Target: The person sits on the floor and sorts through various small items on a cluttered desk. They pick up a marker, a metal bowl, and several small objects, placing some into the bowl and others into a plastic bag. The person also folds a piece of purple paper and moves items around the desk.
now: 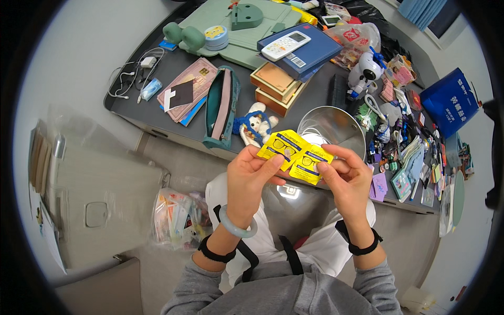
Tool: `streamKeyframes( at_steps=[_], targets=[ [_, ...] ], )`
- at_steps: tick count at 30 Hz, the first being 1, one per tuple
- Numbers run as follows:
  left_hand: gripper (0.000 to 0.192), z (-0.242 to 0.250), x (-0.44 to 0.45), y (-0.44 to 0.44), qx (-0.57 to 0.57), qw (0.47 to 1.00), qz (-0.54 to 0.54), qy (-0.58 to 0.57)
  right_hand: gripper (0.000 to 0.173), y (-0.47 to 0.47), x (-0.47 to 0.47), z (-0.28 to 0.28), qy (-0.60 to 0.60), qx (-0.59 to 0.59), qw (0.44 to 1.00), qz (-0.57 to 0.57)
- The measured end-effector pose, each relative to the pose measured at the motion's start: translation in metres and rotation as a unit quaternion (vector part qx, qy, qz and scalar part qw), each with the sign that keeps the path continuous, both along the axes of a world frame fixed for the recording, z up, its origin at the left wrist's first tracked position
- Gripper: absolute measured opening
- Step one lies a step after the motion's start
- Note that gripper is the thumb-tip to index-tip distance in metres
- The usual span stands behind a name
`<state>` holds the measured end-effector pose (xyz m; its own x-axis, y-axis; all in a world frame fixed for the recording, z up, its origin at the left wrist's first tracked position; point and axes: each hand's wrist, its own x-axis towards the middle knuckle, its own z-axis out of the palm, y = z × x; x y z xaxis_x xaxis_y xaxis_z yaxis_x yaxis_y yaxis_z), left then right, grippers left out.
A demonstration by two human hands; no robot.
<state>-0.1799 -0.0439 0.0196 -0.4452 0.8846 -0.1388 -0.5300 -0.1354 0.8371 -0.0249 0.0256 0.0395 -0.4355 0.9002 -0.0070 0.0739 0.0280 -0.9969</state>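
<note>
My left hand (256, 169) pinches a yellow sachet (284, 143) with glasses printed on it, between thumb and fingers. A second yellow sachet (309, 173) is gripped at its right edge by my right hand (342, 169). The two sachets meet or overlap in the middle; whether they are joined I cannot tell. Both are held above the desk's front edge. Just behind them lie a small plush doll in blue knitwear (256, 124) and a round, shiny metal container (346, 130) with white cable inside. To the left of the doll, a green pencil case (222, 106) lies unzipped.
On the grey desk (177, 130) are pink booklets (193, 86), charging cables (136, 75), gold-edged boxes (275, 84), and a blue box (303, 49) under a white remote (285, 45). Small items crowd the right side around a white robot toy (364, 71). A filled plastic bag (177, 220) stands on the floor.
</note>
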Motion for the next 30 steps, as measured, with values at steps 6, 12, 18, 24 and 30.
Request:
streamKeyframes(
  at_steps=[6,12,18,24,30],
  targets=[
    [0.014,-0.046,-0.048,-0.042,-0.002,0.983,0.176,-0.045,0.033,0.000,0.008,-0.007,-0.013,0.102,0.995,0.008],
    [0.021,-0.204,-0.110,-0.192,-0.045,0.916,0.354,-0.184,0.031,0.018,0.029,-0.012,-0.035,0.101,0.993,-0.048],
    [0.033,-0.333,-0.146,-0.345,-0.076,0.823,0.522,-0.210,0.028,0.041,0.045,-0.006,-0.002,0.084,0.992,-0.096],
    [0.029,-0.340,-0.196,-0.352,-0.171,0.755,0.540,-0.330,0.021,0.065,0.052,0.002,-0.094,0.081,0.992,-0.012],
    [0.043,-0.271,-0.194,-0.302,-0.305,0.802,0.508,-0.077,0.024,0.098,0.027,-0.031,-0.371,0.285,0.857,0.219]
  ],
)
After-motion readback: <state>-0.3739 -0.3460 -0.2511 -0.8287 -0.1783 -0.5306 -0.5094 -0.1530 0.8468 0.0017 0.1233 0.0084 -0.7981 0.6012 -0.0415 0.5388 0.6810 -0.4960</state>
